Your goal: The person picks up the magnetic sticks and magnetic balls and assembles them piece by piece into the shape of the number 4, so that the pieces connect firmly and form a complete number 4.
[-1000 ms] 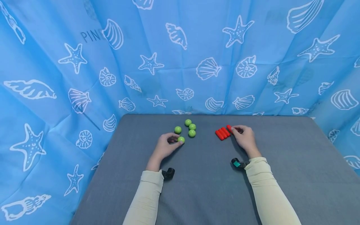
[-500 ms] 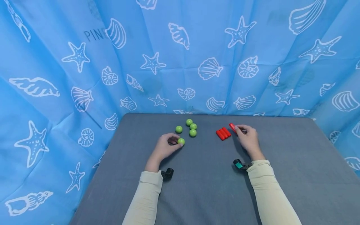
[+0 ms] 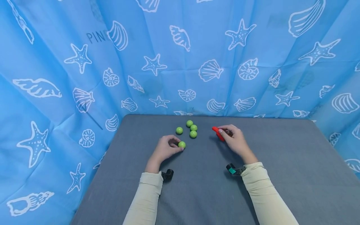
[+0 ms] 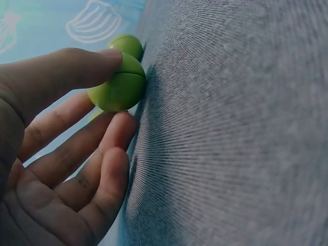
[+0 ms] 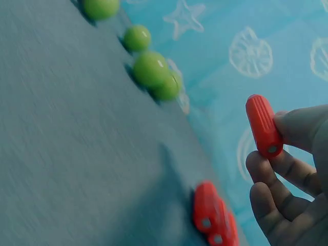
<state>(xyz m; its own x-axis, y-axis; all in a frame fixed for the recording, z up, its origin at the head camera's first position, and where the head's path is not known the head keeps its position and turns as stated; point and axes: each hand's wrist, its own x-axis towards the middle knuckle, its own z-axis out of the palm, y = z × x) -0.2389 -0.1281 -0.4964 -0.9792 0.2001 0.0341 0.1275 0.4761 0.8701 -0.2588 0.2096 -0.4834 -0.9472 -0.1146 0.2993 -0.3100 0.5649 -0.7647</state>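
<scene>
My left hand (image 3: 166, 149) pinches a green ball (image 3: 182, 145) at the near side of a loose group of balls. In the left wrist view the thumb lies on one side of this seamed ball (image 4: 120, 89) and the fingertips on the other, low against the cloth. My right hand (image 3: 235, 140) holds a small red ribbed rod (image 5: 264, 125) between thumb and fingers, raised off the table. Beneath it, more red rods (image 5: 207, 207) lie side by side, partly hidden by the hand and the held rod in the head view.
Several other green balls, among them a left one (image 3: 179, 130) and a near one (image 3: 193, 134), sit just beyond my left hand. Grey cloth covers the table (image 3: 202, 181). Behind its far edge hangs a blue curtain (image 3: 174, 78) with white shell prints.
My right hand has lifted the red rod from the right end of the row and carried it left, over the other rods. The left hand has drawn its ball slightly nearer.
</scene>
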